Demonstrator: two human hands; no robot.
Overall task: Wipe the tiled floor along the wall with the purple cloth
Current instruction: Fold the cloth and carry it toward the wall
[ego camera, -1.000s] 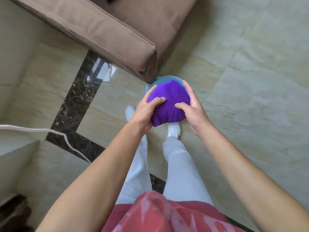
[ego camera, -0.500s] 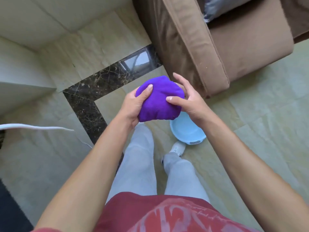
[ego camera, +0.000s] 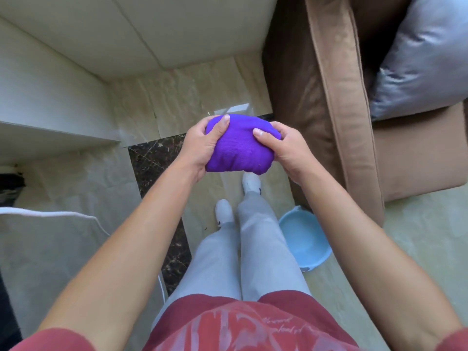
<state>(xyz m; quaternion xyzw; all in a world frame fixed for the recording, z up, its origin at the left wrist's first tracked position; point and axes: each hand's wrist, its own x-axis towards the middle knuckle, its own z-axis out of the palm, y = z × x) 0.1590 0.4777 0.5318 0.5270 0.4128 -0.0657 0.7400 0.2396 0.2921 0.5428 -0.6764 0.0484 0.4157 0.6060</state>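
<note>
The purple cloth (ego camera: pixel 240 148) is bunched into a thick wad, held in the air at waist height in front of me. My left hand (ego camera: pixel 200 145) grips its left side with the thumb on top. My right hand (ego camera: pixel 286 148) grips its right side the same way. Below them lies the glossy beige tiled floor (ego camera: pixel 187 97) with a dark marble strip (ego camera: pixel 154 163), running up to the pale wall (ego camera: pixel 157 29) ahead.
A brown sofa (ego camera: pixel 336 102) with a grey cushion (ego camera: pixel 425 59) stands close on the right. A light blue basin (ego camera: pixel 304 239) sits on the floor by my right leg. A white cable (ego camera: pixel 50 214) crosses the floor at left. A white wall ledge (ego camera: pixel 50 133) juts out on the left.
I have turned and stepped toward the wall, both hands still on the cloth. The blue basin now lies behind and to the right of my feet, and the sofa is on my right.
</note>
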